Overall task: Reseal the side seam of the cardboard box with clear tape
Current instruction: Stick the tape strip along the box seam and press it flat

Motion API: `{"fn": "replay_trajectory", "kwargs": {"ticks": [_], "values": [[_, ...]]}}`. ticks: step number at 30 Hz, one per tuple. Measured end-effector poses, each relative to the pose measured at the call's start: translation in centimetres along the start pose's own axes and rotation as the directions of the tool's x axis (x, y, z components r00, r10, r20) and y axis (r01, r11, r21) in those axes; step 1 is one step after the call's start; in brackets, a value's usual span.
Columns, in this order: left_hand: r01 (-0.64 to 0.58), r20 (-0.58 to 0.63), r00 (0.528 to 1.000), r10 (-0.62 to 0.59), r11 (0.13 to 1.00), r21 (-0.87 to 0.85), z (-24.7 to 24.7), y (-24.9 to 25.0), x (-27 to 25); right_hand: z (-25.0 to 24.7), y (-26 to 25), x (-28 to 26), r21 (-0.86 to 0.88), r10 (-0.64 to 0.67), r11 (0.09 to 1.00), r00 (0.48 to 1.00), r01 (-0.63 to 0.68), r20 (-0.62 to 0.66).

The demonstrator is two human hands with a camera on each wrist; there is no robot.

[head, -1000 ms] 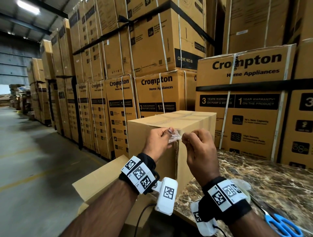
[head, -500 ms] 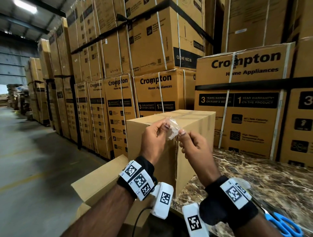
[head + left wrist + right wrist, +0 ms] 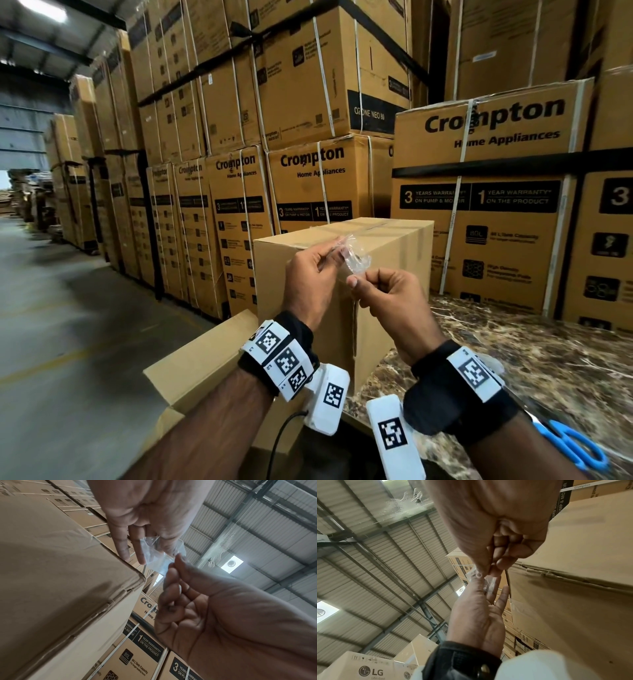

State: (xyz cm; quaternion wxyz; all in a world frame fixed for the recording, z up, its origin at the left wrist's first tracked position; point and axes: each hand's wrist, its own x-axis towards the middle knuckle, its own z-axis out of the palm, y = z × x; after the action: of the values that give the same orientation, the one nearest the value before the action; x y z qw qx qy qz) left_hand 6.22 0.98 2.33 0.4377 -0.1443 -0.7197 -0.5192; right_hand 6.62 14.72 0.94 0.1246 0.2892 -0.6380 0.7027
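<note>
A plain cardboard box (image 3: 387,246) stands on the marble table, and its vertical side seam (image 3: 354,329) faces me with a gap along it. A small crumpled piece of clear tape (image 3: 356,255) hangs in front of the box's upper edge. My left hand (image 3: 337,251) pinches the tape's upper end. My right hand (image 3: 358,279) pinches its lower end between thumb and forefinger, the other fingers curled. In the left wrist view the tape (image 3: 154,555) hangs between the two hands beside the box corner (image 3: 137,574). In the right wrist view it (image 3: 489,584) is mostly hidden by fingers.
Blue-handled scissors (image 3: 575,448) lie on the marble table (image 3: 531,359) at the lower right. A flattened carton (image 3: 205,359) leans below the table's left edge. Strapped Crompton boxes (image 3: 479,192) are stacked behind and to the right. A concrete aisle (image 3: 68,325) runs along the left.
The two hands have come closer together and the tape has bunched up between them. My right hand's pinch now sits a little lower than my left.
</note>
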Motion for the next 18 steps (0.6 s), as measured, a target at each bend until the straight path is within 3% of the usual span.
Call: {"fn": "replay_trajectory", "kwargs": {"ticks": [4, 10, 18], "values": [[-0.020, 0.001, 1.000, 0.020, 0.998, 0.065, -0.5, -0.4, 0.7, -0.3, 0.1, -0.1, 0.034, 0.001, 0.999, 0.999, -0.003, 0.049], [0.047, 0.075, 0.996, -0.054, 0.994, 0.100, -1.2, -0.7, 1.4, -0.8, 0.4, -0.1, 0.086, 0.051, 0.995, 0.994, -0.059, 0.096], [0.184, 0.125, 0.976, -0.180, 0.983, -0.017, -1.3, -0.8, 1.6, -0.4, 0.6, -0.1, 0.168, 0.089, 0.980, 0.991, -0.105, 0.101]]}}
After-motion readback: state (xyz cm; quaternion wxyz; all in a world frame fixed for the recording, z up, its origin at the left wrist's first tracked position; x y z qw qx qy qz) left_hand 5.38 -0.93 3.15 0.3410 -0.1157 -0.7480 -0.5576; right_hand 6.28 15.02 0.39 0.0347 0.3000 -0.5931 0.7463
